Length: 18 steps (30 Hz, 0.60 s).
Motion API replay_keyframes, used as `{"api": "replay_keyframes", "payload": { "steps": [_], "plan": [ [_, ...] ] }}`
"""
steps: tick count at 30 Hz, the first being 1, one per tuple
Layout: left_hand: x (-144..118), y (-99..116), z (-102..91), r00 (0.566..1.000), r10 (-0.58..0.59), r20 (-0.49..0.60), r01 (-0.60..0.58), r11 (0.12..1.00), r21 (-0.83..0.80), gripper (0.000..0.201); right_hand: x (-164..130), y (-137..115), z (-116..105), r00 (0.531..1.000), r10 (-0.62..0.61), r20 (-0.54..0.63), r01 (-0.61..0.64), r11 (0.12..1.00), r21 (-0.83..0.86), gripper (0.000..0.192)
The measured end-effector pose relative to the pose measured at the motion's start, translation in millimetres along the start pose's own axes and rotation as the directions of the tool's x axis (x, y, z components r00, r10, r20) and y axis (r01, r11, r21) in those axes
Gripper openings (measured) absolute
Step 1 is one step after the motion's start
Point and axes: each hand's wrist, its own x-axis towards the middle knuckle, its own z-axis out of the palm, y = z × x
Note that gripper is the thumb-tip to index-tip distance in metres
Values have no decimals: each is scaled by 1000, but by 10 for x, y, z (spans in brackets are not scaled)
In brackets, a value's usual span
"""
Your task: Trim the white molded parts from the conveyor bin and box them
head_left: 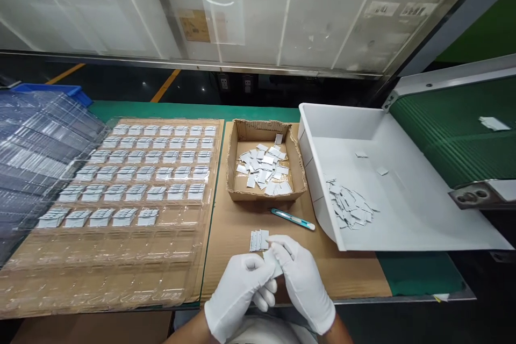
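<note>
Both hands wear white gloves and meet at the front of the bench. Between the fingertips of my left hand [244, 285] and my right hand [300, 279] is a small flat white piece [274, 263], pinched from both sides and partly covered by the fingers. Just beyond them, a short row of overlapping white pieces [258, 240] lies on the cardboard sheet [234, 226]. A teal utility knife [293, 219] rests behind the right hand. Farther back, a cardboard box [266, 194] with its top open holds many loose white pieces [264, 164].
On the left, a clear plastic tray [177, 263] carries rows of stacked white pieces in its back pockets. Beyond it stand stacked clear trays [36, 156]. At right, a white bin [403, 193] with scattered pieces sits below a green conveyor belt [455, 129], which bears one piece.
</note>
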Motion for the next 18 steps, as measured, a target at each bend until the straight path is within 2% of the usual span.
{"api": "replay_keyframes", "payload": {
  "steps": [2, 5, 7, 11, 13, 16, 18],
  "plan": [
    [-21, 28, 22, 1000, 6, -18, -8, 996, -86, 60, -23, 43, -55, 994, -20, 111, 7, 993, 121, 35],
    [-37, 33, 49, 998, 27, -61, -36, 987, -154, 62, -66, 138, -97, 966, -41, 254, -48, 941, 335, 57],
    [-33, 18, 64, 995, 36, -98, -51, 987, -154, 62, -88, 197, -71, 969, -25, 247, -84, 903, 422, 66],
    [-15, -32, 80, 987, 93, -132, -105, 990, -89, 60, -90, 232, 35, 981, -5, 192, -92, 868, 489, 53],
    [-13, -68, 78, 990, 105, -96, -115, 989, -98, 58, -78, 209, 63, 974, -34, 225, -89, 850, 518, 53],
    [-11, -142, 63, 992, 114, 53, -100, 971, -217, 53, -67, 167, 65, 961, -47, 271, -103, 853, 512, 61],
    [-5, -189, 50, 981, 135, 138, -93, 957, -275, 51, -70, 163, 63, 971, -7, 237, -103, 886, 451, 71]
  ]
}}
